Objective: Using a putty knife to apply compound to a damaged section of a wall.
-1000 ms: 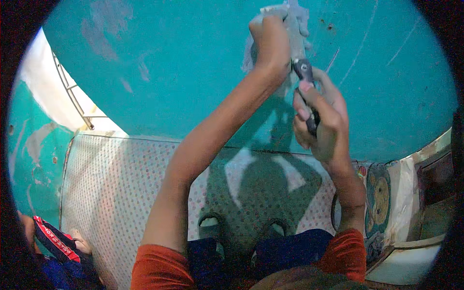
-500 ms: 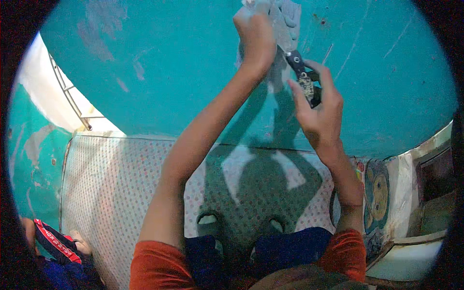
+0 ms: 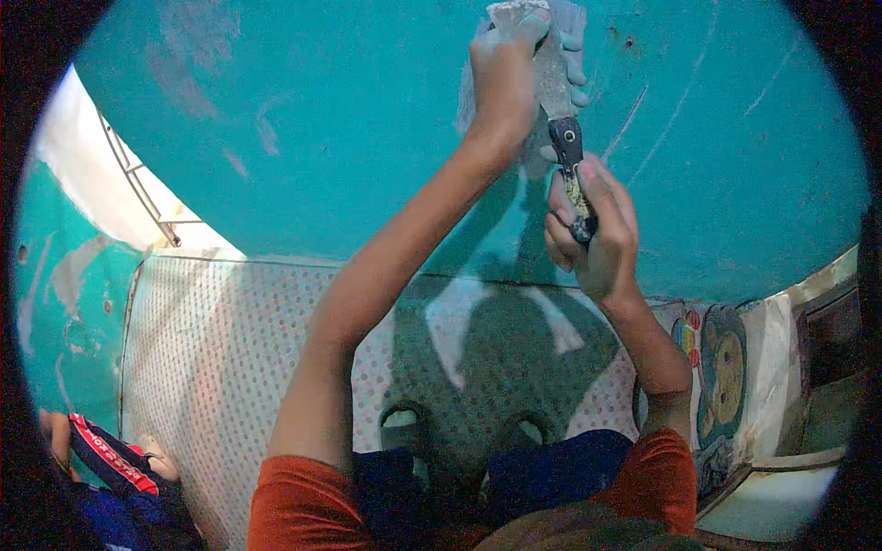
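Up against the turquoise wall, my left hand [image 3: 503, 87] is closed around a flat, putty-smeared plate [image 3: 519, 11]. Grey-white putty coats its thumb, and coated fingertips show past the plate's right edge. My right hand [image 3: 602, 220] grips the dark handle of a putty knife [image 3: 566, 138], which is speckled with pale dried putty. The knife stands nearly upright, its grey blade reaching up over the plate beside my left thumb. How far the blade touches the plate I cannot tell.
The turquoise wall [image 3: 349, 138] has pale patches and scratches. Below lies a dotted floor covering [image 3: 230, 349] with my shadow across it. A person [image 3: 119, 468] is at the lower left, near a ladder-like metal frame [image 3: 138, 184]. A cartoon-patterned item [image 3: 724, 372] and a framed opening [image 3: 831, 340] are at the right.
My right hand has moved down and closed its fingers more fully around the knife handle, which now stands more upright. My left hand and the plate have shifted slightly right.
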`<state>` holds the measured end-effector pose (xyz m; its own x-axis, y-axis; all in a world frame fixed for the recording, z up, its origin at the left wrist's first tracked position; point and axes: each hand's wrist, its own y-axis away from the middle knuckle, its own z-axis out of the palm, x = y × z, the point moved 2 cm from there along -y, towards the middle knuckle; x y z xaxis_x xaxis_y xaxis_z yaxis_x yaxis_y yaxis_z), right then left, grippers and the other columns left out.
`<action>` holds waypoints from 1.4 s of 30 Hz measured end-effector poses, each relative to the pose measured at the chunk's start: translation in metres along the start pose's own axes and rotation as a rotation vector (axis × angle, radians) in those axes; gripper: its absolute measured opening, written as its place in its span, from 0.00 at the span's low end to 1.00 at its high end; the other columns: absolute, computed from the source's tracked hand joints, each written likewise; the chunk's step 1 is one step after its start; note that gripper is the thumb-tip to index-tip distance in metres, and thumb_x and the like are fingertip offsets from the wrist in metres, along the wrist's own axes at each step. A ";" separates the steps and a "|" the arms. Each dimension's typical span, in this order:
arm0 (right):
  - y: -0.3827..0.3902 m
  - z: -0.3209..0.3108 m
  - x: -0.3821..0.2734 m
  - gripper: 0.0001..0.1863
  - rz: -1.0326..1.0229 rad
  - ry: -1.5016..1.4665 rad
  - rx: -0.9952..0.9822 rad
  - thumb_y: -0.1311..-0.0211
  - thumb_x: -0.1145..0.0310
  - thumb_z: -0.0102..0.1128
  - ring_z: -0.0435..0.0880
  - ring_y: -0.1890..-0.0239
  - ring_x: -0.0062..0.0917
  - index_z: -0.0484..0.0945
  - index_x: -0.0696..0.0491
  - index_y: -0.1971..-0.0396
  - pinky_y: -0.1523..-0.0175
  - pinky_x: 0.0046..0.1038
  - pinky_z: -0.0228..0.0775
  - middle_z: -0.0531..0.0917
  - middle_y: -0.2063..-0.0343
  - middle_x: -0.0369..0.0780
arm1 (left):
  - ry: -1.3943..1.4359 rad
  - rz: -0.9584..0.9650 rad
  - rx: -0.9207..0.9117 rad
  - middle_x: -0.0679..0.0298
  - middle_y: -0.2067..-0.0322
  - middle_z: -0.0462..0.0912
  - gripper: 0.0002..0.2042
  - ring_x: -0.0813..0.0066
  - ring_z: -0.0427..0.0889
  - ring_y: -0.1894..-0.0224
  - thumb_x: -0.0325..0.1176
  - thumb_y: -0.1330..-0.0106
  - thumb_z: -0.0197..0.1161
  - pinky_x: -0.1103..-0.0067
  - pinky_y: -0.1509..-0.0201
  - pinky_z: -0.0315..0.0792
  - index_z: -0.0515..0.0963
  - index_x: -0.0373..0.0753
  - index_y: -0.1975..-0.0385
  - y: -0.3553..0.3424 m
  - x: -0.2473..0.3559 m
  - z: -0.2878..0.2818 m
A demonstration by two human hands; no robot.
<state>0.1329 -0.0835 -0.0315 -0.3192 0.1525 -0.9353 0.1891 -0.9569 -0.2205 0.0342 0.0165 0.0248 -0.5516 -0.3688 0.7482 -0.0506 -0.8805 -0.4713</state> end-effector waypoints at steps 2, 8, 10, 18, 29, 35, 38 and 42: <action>0.000 0.004 0.000 0.16 -0.013 0.022 0.048 0.35 0.55 0.40 0.57 0.92 0.13 0.66 0.54 0.65 0.88 0.18 0.49 0.64 0.85 0.31 | -0.092 0.055 0.091 0.62 0.83 0.77 0.15 0.73 0.75 0.85 0.41 0.38 0.49 0.79 0.81 0.70 0.76 0.35 0.76 0.004 0.006 0.003; 0.004 0.018 -0.001 0.14 0.004 0.061 0.057 0.33 0.58 0.35 0.54 0.94 0.13 0.62 0.52 0.72 0.91 0.19 0.45 0.61 0.85 0.31 | -0.004 -0.009 0.106 0.67 0.83 0.73 0.15 0.78 0.71 0.85 0.40 0.35 0.48 0.82 0.82 0.66 0.74 0.35 0.74 0.009 0.011 0.006; 0.002 0.021 -0.005 0.15 0.003 0.059 0.078 0.33 0.58 0.35 0.54 0.94 0.13 0.60 0.52 0.75 0.91 0.18 0.44 0.61 0.86 0.31 | -0.786 0.595 0.172 0.68 0.85 0.71 0.14 0.80 0.69 0.86 0.39 0.34 0.47 0.82 0.84 0.64 0.72 0.37 0.77 0.009 0.021 0.006; 0.008 0.030 -0.004 0.17 0.013 -0.009 0.116 0.33 0.56 0.36 0.52 0.95 0.13 0.60 0.51 0.79 0.90 0.19 0.41 0.58 0.90 0.30 | -0.071 0.001 0.125 0.67 0.86 0.70 0.14 0.78 0.69 0.86 0.38 0.35 0.47 0.82 0.83 0.64 0.72 0.37 0.77 0.017 0.029 0.013; 0.007 0.041 -0.022 0.17 0.040 -0.070 0.156 0.34 0.56 0.37 0.51 0.95 0.13 0.60 0.51 0.78 0.90 0.19 0.41 0.58 0.90 0.30 | -0.018 -0.046 0.095 0.66 0.85 0.71 0.13 0.77 0.69 0.86 0.37 0.36 0.46 0.81 0.83 0.64 0.72 0.36 0.76 0.006 0.030 0.012; 0.013 0.042 -0.018 0.16 0.059 -0.069 0.157 0.34 0.56 0.37 0.52 0.95 0.13 0.60 0.51 0.77 0.91 0.19 0.40 0.61 0.86 0.32 | -0.276 0.068 0.145 0.62 0.83 0.76 0.14 0.74 0.74 0.86 0.39 0.39 0.49 0.80 0.82 0.69 0.76 0.35 0.75 0.002 0.006 -0.003; 0.011 0.040 -0.021 0.15 0.048 -0.093 0.138 0.34 0.56 0.37 0.52 0.95 0.13 0.60 0.51 0.76 0.92 0.20 0.40 0.62 0.84 0.32 | -0.139 0.051 0.171 0.62 0.83 0.76 0.13 0.76 0.74 0.87 0.38 0.40 0.50 0.81 0.83 0.68 0.76 0.34 0.75 0.002 0.014 -0.002; 0.015 0.039 -0.013 0.14 0.040 -0.135 0.095 0.33 0.58 0.36 0.52 0.94 0.13 0.60 0.50 0.75 0.92 0.19 0.41 0.63 0.82 0.32 | -0.098 0.030 0.132 0.63 0.84 0.75 0.13 0.76 0.73 0.86 0.39 0.41 0.51 0.82 0.83 0.68 0.75 0.34 0.74 0.005 0.011 0.003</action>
<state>0.1041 -0.1097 -0.0123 -0.4365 0.0857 -0.8956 0.1174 -0.9815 -0.1511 0.0303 0.0073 0.0324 -0.4669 -0.4175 0.7796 0.0784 -0.8976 -0.4338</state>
